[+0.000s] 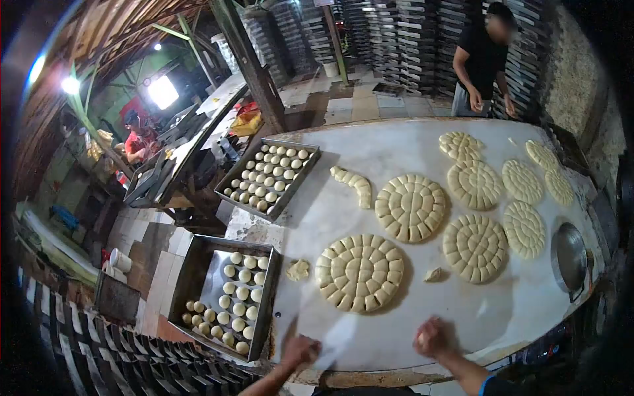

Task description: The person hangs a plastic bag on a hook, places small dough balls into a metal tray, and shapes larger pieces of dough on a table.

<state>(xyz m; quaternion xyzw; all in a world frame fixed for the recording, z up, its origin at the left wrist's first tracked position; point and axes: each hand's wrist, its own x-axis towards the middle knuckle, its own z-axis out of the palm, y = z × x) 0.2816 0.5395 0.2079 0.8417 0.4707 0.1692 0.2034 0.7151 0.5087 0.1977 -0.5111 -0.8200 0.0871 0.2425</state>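
My left hand (300,350) and my right hand (430,338) press down on the floured table (370,142) near its front edge, both with fingers curled; whether dough is under them is hidden. Just beyond them lies a round disc of cut dough pieces (360,272). A small dough scrap (298,269) sits to its left and another scrap (432,274) to its right. A metal tray (198,264) with rows of dough balls stands left of my left hand.
Several more cut dough discs (411,206) cover the table's middle and far right. A second tray of balls (271,175) sits at the back left, a metal pan (570,257) at the right edge. One person (485,59) stands across the table, another (135,142) far left. Stacked trays (409,33) line the back.
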